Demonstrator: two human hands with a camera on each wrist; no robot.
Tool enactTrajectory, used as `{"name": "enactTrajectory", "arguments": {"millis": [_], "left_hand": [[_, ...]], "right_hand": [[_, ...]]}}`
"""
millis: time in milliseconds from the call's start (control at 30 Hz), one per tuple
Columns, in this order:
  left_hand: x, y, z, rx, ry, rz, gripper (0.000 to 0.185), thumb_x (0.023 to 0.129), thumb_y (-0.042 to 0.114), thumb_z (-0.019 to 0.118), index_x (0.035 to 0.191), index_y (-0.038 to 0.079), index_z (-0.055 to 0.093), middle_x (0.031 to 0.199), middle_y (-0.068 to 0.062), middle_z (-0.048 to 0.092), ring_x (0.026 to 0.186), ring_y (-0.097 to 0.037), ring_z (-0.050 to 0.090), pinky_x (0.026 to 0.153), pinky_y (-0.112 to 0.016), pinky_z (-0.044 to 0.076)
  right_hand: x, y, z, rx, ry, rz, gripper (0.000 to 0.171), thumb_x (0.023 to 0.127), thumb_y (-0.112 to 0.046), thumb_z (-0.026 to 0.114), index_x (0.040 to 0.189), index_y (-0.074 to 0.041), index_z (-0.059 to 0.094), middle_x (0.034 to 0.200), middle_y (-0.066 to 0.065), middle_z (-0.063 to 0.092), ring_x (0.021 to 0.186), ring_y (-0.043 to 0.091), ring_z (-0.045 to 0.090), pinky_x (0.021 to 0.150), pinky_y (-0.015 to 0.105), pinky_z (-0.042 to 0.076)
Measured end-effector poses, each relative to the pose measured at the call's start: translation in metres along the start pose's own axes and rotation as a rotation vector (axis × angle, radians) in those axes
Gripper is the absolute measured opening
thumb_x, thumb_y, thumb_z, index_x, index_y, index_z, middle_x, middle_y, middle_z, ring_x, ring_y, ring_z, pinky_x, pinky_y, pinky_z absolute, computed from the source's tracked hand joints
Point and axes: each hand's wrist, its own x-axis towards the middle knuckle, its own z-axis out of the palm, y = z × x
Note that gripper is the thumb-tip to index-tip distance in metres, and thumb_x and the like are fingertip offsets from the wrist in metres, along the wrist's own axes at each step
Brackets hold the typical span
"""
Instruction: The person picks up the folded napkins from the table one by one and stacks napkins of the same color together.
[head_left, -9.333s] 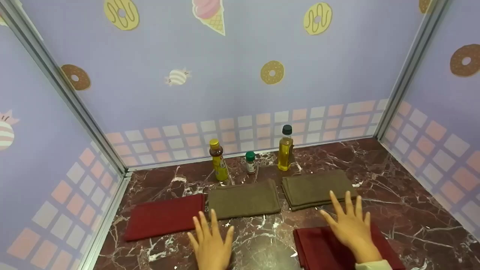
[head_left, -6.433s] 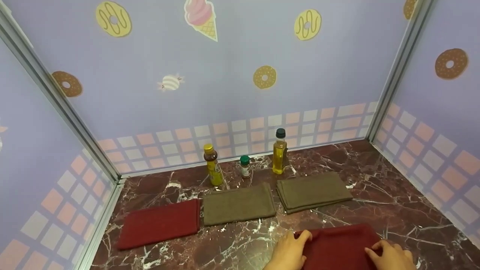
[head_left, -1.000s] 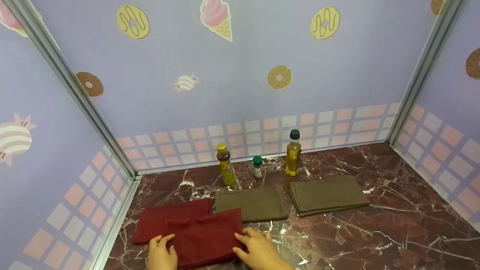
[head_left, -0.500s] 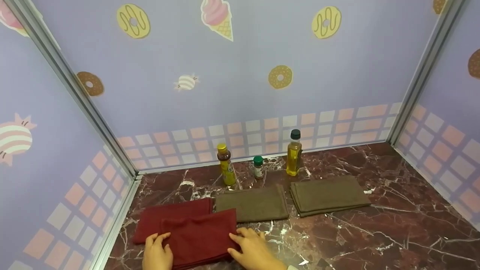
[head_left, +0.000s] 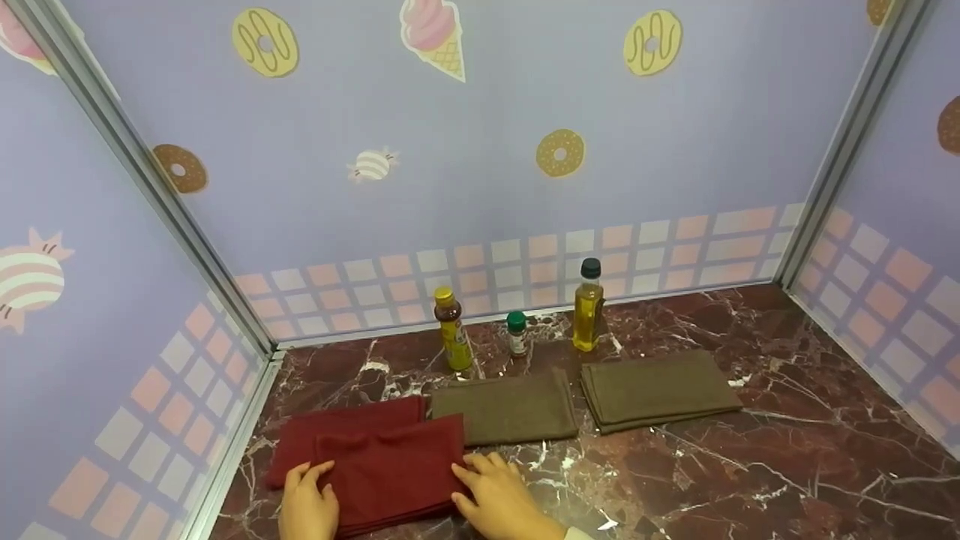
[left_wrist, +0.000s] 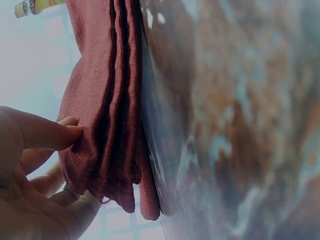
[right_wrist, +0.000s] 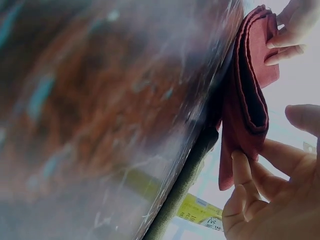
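A folded dark red cloth (head_left: pixel 397 476) lies between my two hands, its near side showing several stacked layers. At its left end, my left hand (head_left: pixel 309 506) holds it; in the left wrist view a thumb (left_wrist: pixel 70 135) presses one face with other fingers behind. My right hand (head_left: pixel 499 495) holds the right end, fingertips (right_wrist: pixel 240 160) at the fold and the thumb apart from the cloth in the right wrist view. Behind it lies a second folded red cloth (head_left: pixel 300 435), partly covered in the head view. An olive cloth (head_left: pixel 510 409) lies close to the right.
Another folded olive cloth (head_left: pixel 660 390) lies farther right. Along the back stand a yellow-capped bottle (head_left: pixel 454 337), a small green-capped jar (head_left: pixel 517 335) and a dark-capped oil bottle (head_left: pixel 587 311). Patterned walls (head_left: pixel 480 187) enclose the marbled table (head_left: pixel 750 472).
Over the last second both hands have shifted the red cloth slightly left. Several seconds ago it lay at the right front, with both hands at it there. The other cloths and bottles stay put.
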Motion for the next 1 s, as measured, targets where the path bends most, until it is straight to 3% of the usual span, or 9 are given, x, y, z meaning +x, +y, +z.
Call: {"name": "enactTrajectory", "arguments": {"millis": [167, 267, 433, 667, 1000], "left_hand": [[0.005, -0.005, -0.001, -0.009, -0.013, -0.012, 0.034, 0.082, 0.001, 0.053, 0.115, 0.004, 0.06, 0.126, -0.022, 0.038, 0.105, -0.045, 0.046, 0.083, -0.056, 0.038], [0.008, -0.007, -0.001, -0.013, -0.027, -0.02, 0.034, 0.083, 0.001, 0.052, 0.116, 0.004, 0.059, 0.127, -0.022, 0.037, 0.105, -0.045, 0.046, 0.082, -0.057, 0.038], [0.011, -0.009, -0.002, -0.013, -0.01, -0.016, 0.034, 0.082, 0.001, 0.051, 0.115, 0.003, 0.059, 0.126, -0.023, 0.037, 0.106, -0.044, 0.045, 0.082, -0.057, 0.038], [0.014, -0.009, -0.008, -0.019, 0.031, 0.014, 0.033, 0.081, 0.0, 0.053, 0.113, 0.003, 0.061, 0.123, -0.024, 0.041, 0.106, -0.044, 0.046, 0.08, -0.056, 0.039], [0.022, -0.018, -0.009, -0.049, -0.012, -0.004, 0.033, 0.083, 0.0, 0.05, 0.115, -0.001, 0.059, 0.123, -0.026, 0.04, 0.11, -0.046, 0.042, 0.087, -0.057, 0.035]], "right_hand": [[0.003, -0.002, 0.002, -0.002, 0.009, -0.025, 0.035, 0.092, -0.027, 0.049, 0.124, -0.016, 0.056, 0.122, 0.002, 0.052, 0.105, 0.02, 0.05, 0.079, 0.039, 0.043], [0.005, -0.003, 0.002, 0.026, -0.023, -0.021, 0.035, 0.093, -0.025, 0.047, 0.126, -0.014, 0.054, 0.125, 0.004, 0.05, 0.109, 0.021, 0.05, 0.082, 0.039, 0.044], [0.009, -0.005, 0.001, 0.082, -0.07, -0.007, 0.037, 0.094, -0.024, 0.045, 0.128, -0.012, 0.052, 0.129, 0.006, 0.047, 0.114, 0.024, 0.049, 0.089, 0.039, 0.043], [0.016, -0.007, 0.002, 0.081, -0.075, -0.006, 0.037, 0.094, -0.023, 0.045, 0.128, -0.011, 0.051, 0.128, 0.005, 0.047, 0.113, 0.023, 0.049, 0.088, 0.037, 0.044], [0.026, -0.012, 0.004, 0.086, -0.102, 0.03, 0.037, 0.095, -0.025, 0.044, 0.129, -0.013, 0.05, 0.128, 0.003, 0.047, 0.113, 0.022, 0.049, 0.092, 0.036, 0.042]]}}
